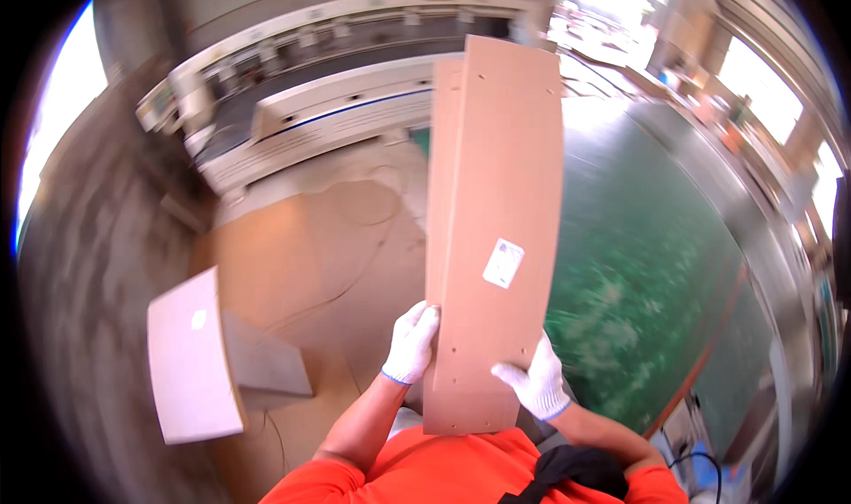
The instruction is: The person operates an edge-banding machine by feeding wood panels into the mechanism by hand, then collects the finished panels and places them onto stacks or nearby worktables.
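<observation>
A long pinkish-brown wooden board [505, 167] stands out in front of me, its near end close to my body. Small drilled holes dot its face, and a white label [503, 263] is stuck on the lower half. Along its left side shows a second board face [441, 194], partly hidden behind the first; whether the two are joined I cannot tell. My left hand [412, 343], in a white knit glove, grips the left edge. On the right edge my gloved right hand [538, 382] holds on, thumb across the face and other fingers hidden behind.
To the right lies a large green-topped table [638, 238] with whitish scuffs. A long pale machine [346, 105] spans the back. On the floor at left, a panel assembly [193, 362] with a white label rests near brown sheeting [310, 238] and a thin cable.
</observation>
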The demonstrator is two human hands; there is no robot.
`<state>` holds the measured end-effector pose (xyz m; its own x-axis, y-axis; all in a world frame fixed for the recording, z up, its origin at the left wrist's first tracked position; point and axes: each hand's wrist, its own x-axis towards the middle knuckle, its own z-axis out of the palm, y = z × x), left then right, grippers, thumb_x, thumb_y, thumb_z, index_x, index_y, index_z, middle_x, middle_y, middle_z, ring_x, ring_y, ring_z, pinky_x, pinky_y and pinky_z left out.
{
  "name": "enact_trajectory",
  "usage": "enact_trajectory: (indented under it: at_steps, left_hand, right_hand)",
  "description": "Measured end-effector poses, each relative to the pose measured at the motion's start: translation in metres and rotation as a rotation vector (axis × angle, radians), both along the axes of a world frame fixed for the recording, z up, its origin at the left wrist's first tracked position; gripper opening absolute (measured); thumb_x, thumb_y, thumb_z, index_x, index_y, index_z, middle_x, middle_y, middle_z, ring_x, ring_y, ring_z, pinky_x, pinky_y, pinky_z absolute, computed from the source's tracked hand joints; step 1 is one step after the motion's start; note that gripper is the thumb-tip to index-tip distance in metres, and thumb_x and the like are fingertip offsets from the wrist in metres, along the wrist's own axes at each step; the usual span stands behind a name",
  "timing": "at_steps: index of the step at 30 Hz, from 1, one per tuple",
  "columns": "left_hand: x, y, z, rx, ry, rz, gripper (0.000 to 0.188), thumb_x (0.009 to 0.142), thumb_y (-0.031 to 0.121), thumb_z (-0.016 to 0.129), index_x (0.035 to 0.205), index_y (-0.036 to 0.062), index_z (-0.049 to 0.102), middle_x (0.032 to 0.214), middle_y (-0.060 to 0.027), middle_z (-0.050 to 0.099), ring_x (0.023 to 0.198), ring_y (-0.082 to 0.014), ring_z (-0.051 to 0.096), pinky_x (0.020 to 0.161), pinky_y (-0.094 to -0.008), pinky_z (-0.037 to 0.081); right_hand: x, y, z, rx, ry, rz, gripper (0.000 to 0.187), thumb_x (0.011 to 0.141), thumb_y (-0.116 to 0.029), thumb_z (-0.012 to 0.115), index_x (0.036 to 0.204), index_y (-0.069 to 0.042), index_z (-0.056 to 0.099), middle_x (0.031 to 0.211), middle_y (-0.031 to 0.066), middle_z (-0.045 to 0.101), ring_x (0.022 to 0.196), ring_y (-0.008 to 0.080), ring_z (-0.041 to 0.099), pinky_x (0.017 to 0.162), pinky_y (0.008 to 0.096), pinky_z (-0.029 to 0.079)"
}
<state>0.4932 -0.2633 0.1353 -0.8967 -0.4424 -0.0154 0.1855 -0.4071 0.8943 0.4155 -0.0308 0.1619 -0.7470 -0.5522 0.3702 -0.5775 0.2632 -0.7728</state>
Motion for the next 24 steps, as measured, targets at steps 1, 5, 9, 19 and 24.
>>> enact_trajectory:
  at_steps: [1, 5, 9, 19, 24]
  left_hand:
    - [0.016, -0.013, -0.003, -0.052, -0.014, 0.048, 0.030, 0.109, 0.020, 0.054, 0.123, -0.0047, 0.063, 0.116, -0.0065, 0.069, 0.104, -0.0108, 0.061, 0.092, -0.0289, 0.051]
    - [0.071, -0.036, -0.011, 0.025, 0.012, 0.226, 0.049, 0.102, 0.025, 0.066, 0.139, -0.0052, 0.054, 0.127, -0.0103, 0.066, 0.115, -0.0146, 0.059, 0.102, -0.0328, 0.049]
    - [0.158, -0.072, -0.033, 0.093, -0.032, 0.464, 0.075, 0.088, 0.018, 0.082, 0.147, -0.0067, 0.043, 0.132, -0.0162, 0.064, 0.120, -0.0221, 0.064, 0.105, -0.0373, 0.052]
    - [0.353, -0.139, -0.095, 0.389, -0.158, 0.965, 0.052, 0.089, 0.008, 0.073, 0.136, -0.0069, 0.055, 0.121, -0.0179, 0.070, 0.103, -0.0270, 0.072, 0.093, -0.0409, 0.060]
    - [0.429, -0.200, -0.091, 0.340, -0.305, 1.005, 0.043, 0.089, 0.014, 0.074, 0.126, -0.0062, 0.062, 0.110, -0.0166, 0.073, 0.094, -0.0273, 0.074, 0.085, -0.0407, 0.062]
  right_hand:
    - [0.013, -0.006, -0.007, -0.004, -0.004, 0.083, 0.101, 0.079, -0.033, 0.092, 0.152, 0.004, 0.034, 0.127, 0.0222, 0.067, 0.114, 0.0340, 0.070, 0.095, 0.0420, 0.056]
    - [0.019, -0.057, -0.002, 0.000, -0.274, 0.509, 0.130, 0.077, -0.030, 0.093, 0.162, 0.005, 0.000, 0.146, 0.0256, 0.054, 0.130, 0.0342, 0.062, 0.107, 0.0423, 0.052]
    - [0.038, -0.141, -0.033, 0.165, -0.064, 0.763, 0.136, 0.074, -0.031, 0.094, 0.163, 0.005, -0.002, 0.148, 0.0258, 0.052, 0.135, 0.0339, 0.058, 0.111, 0.0399, 0.049]
    - [0.179, -0.320, -0.056, 0.662, -0.545, 1.060, 0.125, 0.076, -0.034, 0.092, 0.163, 0.006, 0.012, 0.151, 0.0257, 0.051, 0.137, 0.0320, 0.055, 0.113, 0.0390, 0.045]
    - [0.216, -0.344, -0.082, 0.831, -0.498, 1.237, 0.108, 0.085, -0.040, 0.083, 0.162, 0.005, 0.022, 0.146, 0.0295, 0.056, 0.136, 0.0379, 0.056, 0.113, 0.0405, 0.044]
